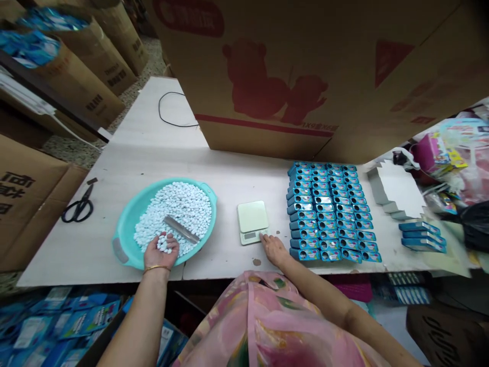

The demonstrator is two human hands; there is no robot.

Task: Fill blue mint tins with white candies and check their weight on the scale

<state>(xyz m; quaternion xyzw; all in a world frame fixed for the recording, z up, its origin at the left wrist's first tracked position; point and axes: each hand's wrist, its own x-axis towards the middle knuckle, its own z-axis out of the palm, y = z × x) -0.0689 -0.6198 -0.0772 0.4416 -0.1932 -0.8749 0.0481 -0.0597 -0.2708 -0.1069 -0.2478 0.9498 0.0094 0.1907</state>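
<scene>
- Widest of all, the white table (244, 176) runs across the view, and everything in play sits on it.
- At its back looms a huge cardboard carton (267, 86), printed with red bears and a red stripe.
- On the left, the turquoise basin (127, 220) comes in, a handle at its upper right — and a broad spread of white pellets (179, 201) covers most of its inside.
- Over to the right stand the small blue boxes (332, 214), packed in four columns, a dark round spot showing on most of the faces.
- Between basin and boxes, near the front edge, lies the pale scale (253, 218), its little display facing the person; the reading is too small to make out.
- Far left, black-handled scissors (81, 206) rest by the table's edge.
- Left hand (161, 257) — palm up, fingers curled into a cup around a small heap of pellets, right at the basin's near rim.
- Right hand (275, 250): palm down, fingers loosely extended, gripping nothing, a fingertip touching the scale's front corner beside the display.
- Smallest, a grey metal scoop (181, 229) lies slantwise on the pellets, just beyond the left hand.
</scene>
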